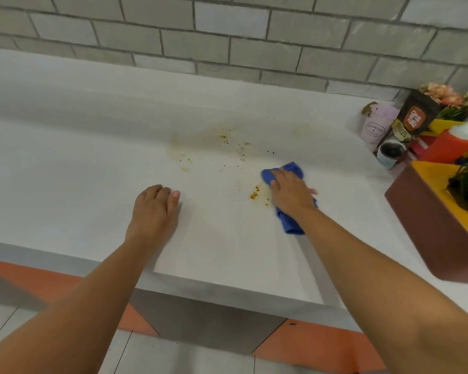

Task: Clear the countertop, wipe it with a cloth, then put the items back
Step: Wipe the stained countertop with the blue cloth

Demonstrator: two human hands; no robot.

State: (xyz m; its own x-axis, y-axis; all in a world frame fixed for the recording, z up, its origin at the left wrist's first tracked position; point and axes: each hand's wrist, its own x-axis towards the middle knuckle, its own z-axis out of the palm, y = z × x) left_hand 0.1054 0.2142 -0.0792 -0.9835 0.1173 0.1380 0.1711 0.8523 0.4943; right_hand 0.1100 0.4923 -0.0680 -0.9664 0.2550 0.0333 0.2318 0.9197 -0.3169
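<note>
Head view: we're pressing the blue cloth (pixel 292 168) flat on the counter (pixel 92 157) w/ our right grip (pixel 291 191), fingers spread over it, not pinching. Cloth's lying just right of the orange crumbs (pixel 254 195). Left grip (pixel 154 209) is resting on the counter well left of the crumbs, holding nothing. Cloth's looking soft, light, floppy, prob. bunching when dragged, so we're judging a flat palm mid-cloth as best hold. More speckles (pixel 227 144) are sitting beyond the crumbs.

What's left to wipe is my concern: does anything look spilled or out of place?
Orange-brown stains and dark specks spatter the middle of the white countertop, and a smaller orange blot lies just left of the blue cloth under the right hand.
</note>
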